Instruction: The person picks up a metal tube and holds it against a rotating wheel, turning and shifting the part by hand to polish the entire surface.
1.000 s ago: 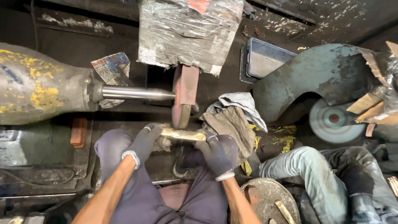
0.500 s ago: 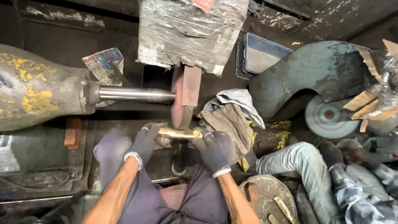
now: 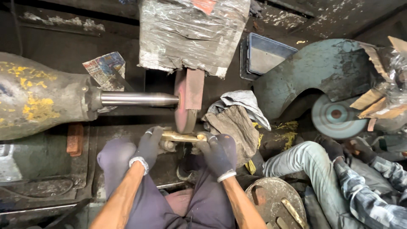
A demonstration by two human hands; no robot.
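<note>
Left hand and right hand, both gloved, have fingers closed around a brass bar; the bar touches the pink buffing wheel just above.

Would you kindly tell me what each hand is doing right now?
Left hand: closed on the left end of the brass bar.
Right hand: closed on its right end.
</note>
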